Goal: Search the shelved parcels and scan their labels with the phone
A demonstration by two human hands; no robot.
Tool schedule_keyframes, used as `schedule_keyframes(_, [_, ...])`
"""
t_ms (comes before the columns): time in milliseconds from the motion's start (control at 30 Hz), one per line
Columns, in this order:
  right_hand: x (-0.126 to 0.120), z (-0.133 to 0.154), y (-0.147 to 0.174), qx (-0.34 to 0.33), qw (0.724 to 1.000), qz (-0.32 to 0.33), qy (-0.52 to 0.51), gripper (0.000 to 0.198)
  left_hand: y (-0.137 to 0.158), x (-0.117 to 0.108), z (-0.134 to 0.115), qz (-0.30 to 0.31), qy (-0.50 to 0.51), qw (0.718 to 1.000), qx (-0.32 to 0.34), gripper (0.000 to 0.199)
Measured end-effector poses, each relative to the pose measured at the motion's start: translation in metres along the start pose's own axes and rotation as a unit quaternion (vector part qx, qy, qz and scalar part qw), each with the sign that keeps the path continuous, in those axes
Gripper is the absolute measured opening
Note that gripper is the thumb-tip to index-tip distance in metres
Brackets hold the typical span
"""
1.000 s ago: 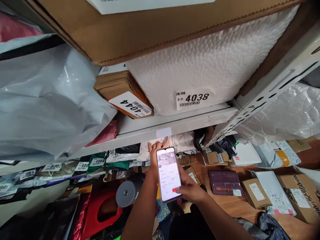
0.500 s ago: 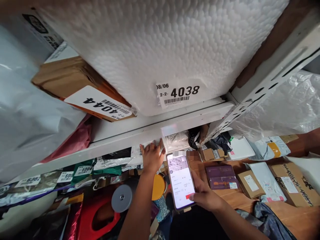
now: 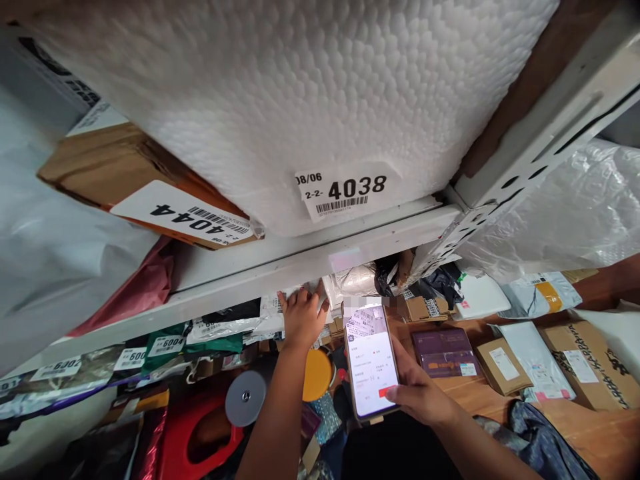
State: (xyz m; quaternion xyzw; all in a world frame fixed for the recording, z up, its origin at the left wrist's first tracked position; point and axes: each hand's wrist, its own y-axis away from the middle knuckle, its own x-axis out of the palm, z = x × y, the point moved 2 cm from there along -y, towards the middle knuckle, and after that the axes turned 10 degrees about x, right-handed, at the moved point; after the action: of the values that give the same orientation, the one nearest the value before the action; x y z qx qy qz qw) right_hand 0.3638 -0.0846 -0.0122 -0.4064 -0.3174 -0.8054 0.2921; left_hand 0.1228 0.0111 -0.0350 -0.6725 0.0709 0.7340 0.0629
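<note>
In the head view my right hand (image 3: pixel 415 387) is closed round a smartphone (image 3: pixel 373 360). Its lit screen shows a scanned label at the top and a red button low down, where my thumb rests. My left hand (image 3: pixel 304 319) reaches under the white shelf edge (image 3: pixel 280 267), fingers spread over a white plastic parcel (image 3: pixel 270 308). Beside that hand lies another pale wrapped parcel (image 3: pixel 356 280). The fingertips are partly in shade, and I cannot tell how firmly they press.
Above hangs a white bubble-textured package (image 3: pixel 310 100) labelled 4038, beside a brown carton (image 3: pixel 115 160) labelled 4044. A perforated metal post (image 3: pixel 500 187) rises on the right. Several parcels, including a purple box (image 3: pixel 445 352), lie on the wooden floor (image 3: pixel 560 427). A red object (image 3: pixel 175 427) stands low left.
The phone has moved slightly right and up, still in my right hand. My left hand stays at the white parcel. The upper packages sit a little further left in view.
</note>
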Motion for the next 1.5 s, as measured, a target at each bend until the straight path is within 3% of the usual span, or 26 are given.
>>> schedule_keyframes(267, [0.000, -0.006, 0.000, 0.016, 0.999, 0.031, 0.002, 0.086, -0.002, -0.004, 0.000, 0.027, 0.044, 0.998, -0.021, 0.041])
schedule_keyframes(433, [0.004, 0.002, 0.002, 0.011, 0.999, 0.040, -0.027, 0.083, -0.024, -0.021, 0.003, 0.019, 0.162, 0.968, -0.191, 0.048])
schedule_keyframes(567, [0.006, 0.005, 0.009, 0.009, 0.998, 0.039, -0.040, 0.083, -0.041, -0.033, 0.018, 0.053, 0.101, 0.944, -0.308, 0.037])
schedule_keyframes(633, [0.003, 0.003, 0.012, 0.012, 0.999, 0.026, -0.036, 0.084, -0.042, -0.034, 0.028, 0.046, 0.074, 0.940, -0.329, 0.032])
schedule_keyframes(800, [-0.008, -0.010, 0.008, 0.011, 0.999, -0.030, -0.031, 0.081, -0.032, -0.023, 0.037, -0.021, 0.048, 0.978, -0.203, 0.030])
schedule_keyframes(967, [-0.003, -0.015, -0.018, 0.012, 0.999, -0.046, -0.025, 0.089, -0.025, -0.004, 0.029, -0.027, 0.219, 0.969, -0.111, 0.042])
schedule_keyframes(1033, [0.002, -0.014, -0.028, 0.009, 0.999, -0.045, -0.028, 0.088, -0.028, -0.003, 0.025, -0.037, 0.225, 0.972, -0.064, 0.043])
schedule_keyframes(1167, [0.007, -0.012, -0.039, -0.011, 0.998, -0.052, -0.031, 0.081, -0.029, -0.005, 0.035, -0.045, 0.180, 0.973, -0.135, 0.043])
schedule_keyframes(1267, [0.004, -0.011, -0.047, -0.024, 0.997, -0.069, -0.020, 0.075, -0.020, -0.009, 0.045, -0.095, 0.132, 0.971, -0.178, 0.041])
schedule_keyframes(1367, [0.002, -0.008, -0.062, -0.031, 0.996, -0.088, -0.010, 0.068, -0.008, -0.009, 0.042, -0.144, 0.041, 0.978, -0.143, 0.037])
schedule_keyframes(1500, [0.009, -0.005, -0.097, -0.034, 0.994, -0.100, -0.011, 0.054, 0.006, -0.003, 0.036, -0.131, -0.029, 0.989, -0.066, 0.033])
